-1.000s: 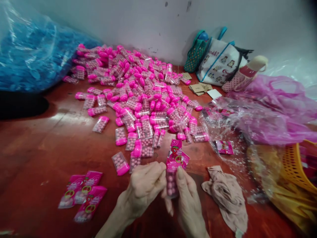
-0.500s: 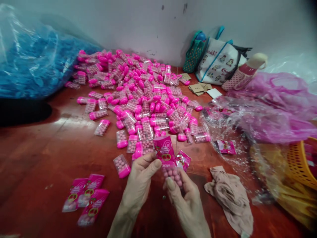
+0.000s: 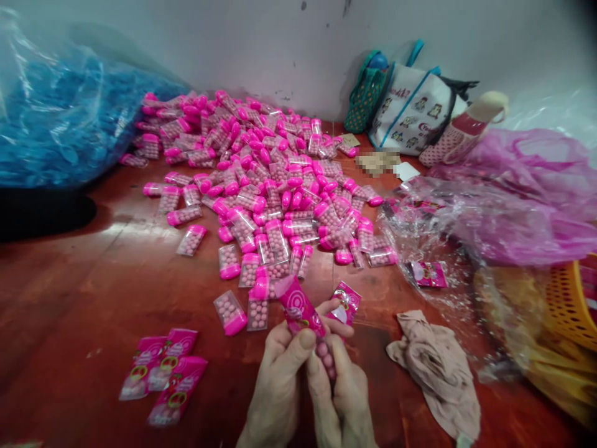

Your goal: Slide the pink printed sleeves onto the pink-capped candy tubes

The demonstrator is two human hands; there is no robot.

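Both hands grip one small clear container of pink candy balls (image 3: 326, 359) that has a printed pink sleeve (image 3: 298, 306) over its upper part. My left hand (image 3: 282, 379) pinches the sleeve with thumb and fingers from the left side. My right hand (image 3: 342, 379) is closed around the lower, bare end, where the balls show. Just behind my right fingers lies a stack of flat pink sleeves (image 3: 346, 302). To the left on the red floor are several sleeved candy containers (image 3: 177, 389). A large heap of unsleeved pink-capped candy containers (image 3: 261, 162) spreads ahead of my hands.
A clear bag of blue pieces (image 3: 65, 124) stands at the left. A crumpled beige cloth (image 3: 436, 367) lies right of my hands. Farther right are clear plastic wrap (image 3: 420, 236), a pink plastic bag (image 3: 527, 186) and a yellow basket (image 3: 566, 305). A white tote bag (image 3: 405, 115) leans against the wall.
My hands have come closer together and slightly lower. The container is turned more edge-on, and my left hand has shifted from the sleeve's side down to its lower edge.
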